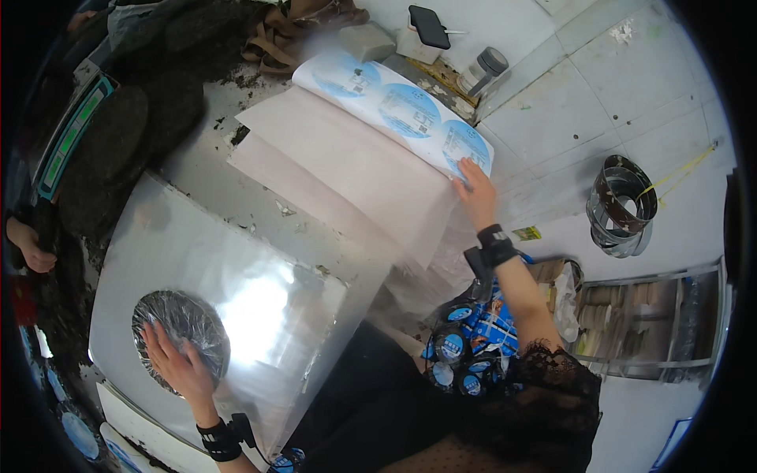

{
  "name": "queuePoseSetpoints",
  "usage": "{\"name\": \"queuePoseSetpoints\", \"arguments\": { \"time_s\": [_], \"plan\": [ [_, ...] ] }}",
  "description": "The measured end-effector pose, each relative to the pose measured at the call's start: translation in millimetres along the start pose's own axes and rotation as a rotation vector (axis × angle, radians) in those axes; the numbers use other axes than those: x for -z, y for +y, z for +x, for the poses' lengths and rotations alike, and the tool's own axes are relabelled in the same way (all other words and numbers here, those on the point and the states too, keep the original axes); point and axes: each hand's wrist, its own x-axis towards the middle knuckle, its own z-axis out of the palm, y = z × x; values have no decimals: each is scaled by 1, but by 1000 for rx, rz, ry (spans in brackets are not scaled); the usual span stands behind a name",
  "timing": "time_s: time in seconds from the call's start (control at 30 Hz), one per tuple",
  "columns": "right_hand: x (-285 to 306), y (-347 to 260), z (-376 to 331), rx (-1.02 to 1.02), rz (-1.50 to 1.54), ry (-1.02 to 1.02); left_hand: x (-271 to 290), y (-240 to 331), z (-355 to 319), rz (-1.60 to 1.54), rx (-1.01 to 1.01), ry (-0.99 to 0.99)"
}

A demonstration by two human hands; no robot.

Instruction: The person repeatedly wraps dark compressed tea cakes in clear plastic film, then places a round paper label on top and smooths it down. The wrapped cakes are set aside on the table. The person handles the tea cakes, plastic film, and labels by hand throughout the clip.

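My left hand [180, 363] lies flat with its fingers stretched over a dark round disc [209, 319] in clear, crinkled plastic wrap. That disc rests on a shiny metal sheet [197, 236]. On the far side of the work surface, my right hand [478, 195] has its fingers extended against the right end of a printed paper sheet [410, 110], which curls over and bears blue round labels. Pale pinkish-white paper sheets [347, 162] spread out beneath and in front of it. Both of my wrists wear black bands.
Large dark round slabs [118, 130] are stacked at the left, near another person's hand [33, 248]. Blue-labelled wrapped discs [453, 347] sit below my right forearm. A phone [429, 27] and a lidded jar [483, 71] stand at the back. Tape rolls [623, 197] hang on the wall.
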Motion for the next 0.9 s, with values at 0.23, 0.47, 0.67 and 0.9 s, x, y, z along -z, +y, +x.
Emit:
{"name": "queuePoseSetpoints", "arguments": {
  "time_s": [0.23,0.47,0.67,0.9],
  "plan": [
    [-39,19,-42,-776,355,-50,-3,-5,0,17,-4,-7],
    [56,126,122,-166,-388,-188,-2,2,2,-128,-17,20],
    [1,-277,175,-256,1037,-113,6,10,-4,-201,130,-42],
    [-11,-518,104,767,1110,-511,-2,4,-16,-512,117,65]
  ]
}}
